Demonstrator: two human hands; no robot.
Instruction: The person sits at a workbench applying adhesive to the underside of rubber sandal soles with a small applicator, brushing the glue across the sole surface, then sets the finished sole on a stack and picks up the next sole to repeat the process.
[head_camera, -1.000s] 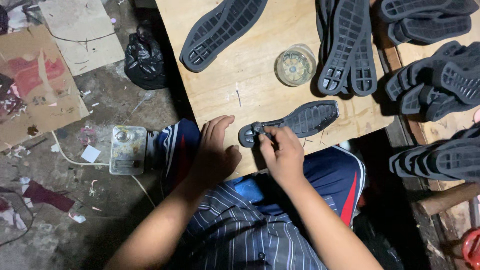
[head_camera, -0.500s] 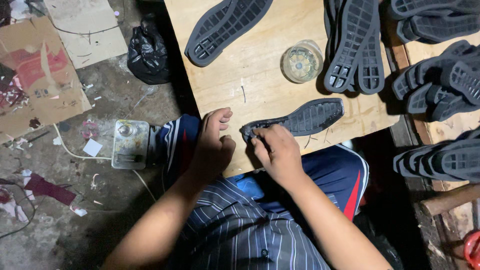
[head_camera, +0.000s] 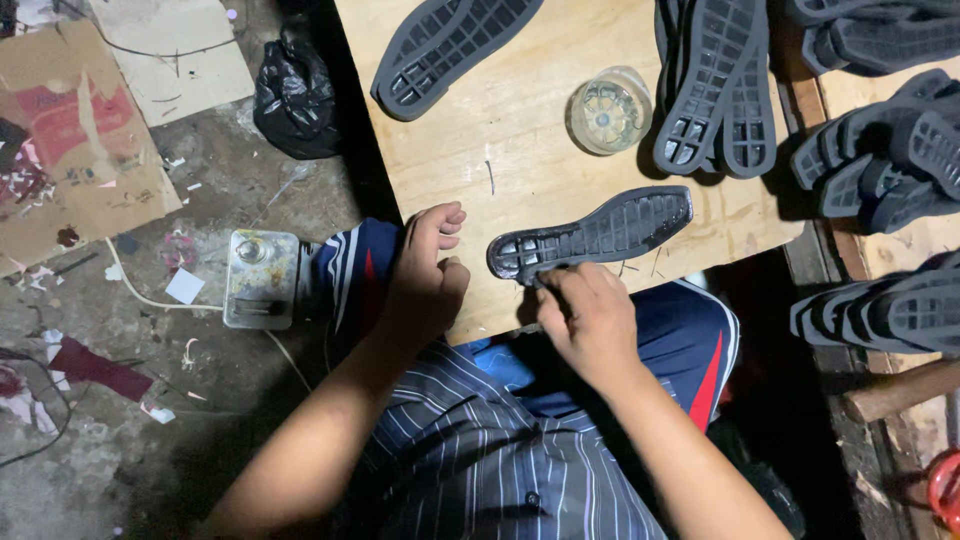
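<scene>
While under two hands (head_camera: 425, 285), one sole (head_camera: 595, 235) on board (head_camera: 530, 160).

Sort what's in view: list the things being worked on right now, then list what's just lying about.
In hand:
- dark shoe sole, heel end pinched by the right hand
- wooden board it lies on
- left hand, resting on the board's edge

Lying about:
- single sole at the board's far end
- round clear container
- stacked soles
- black bag
- cardboard
- small metal box
</scene>
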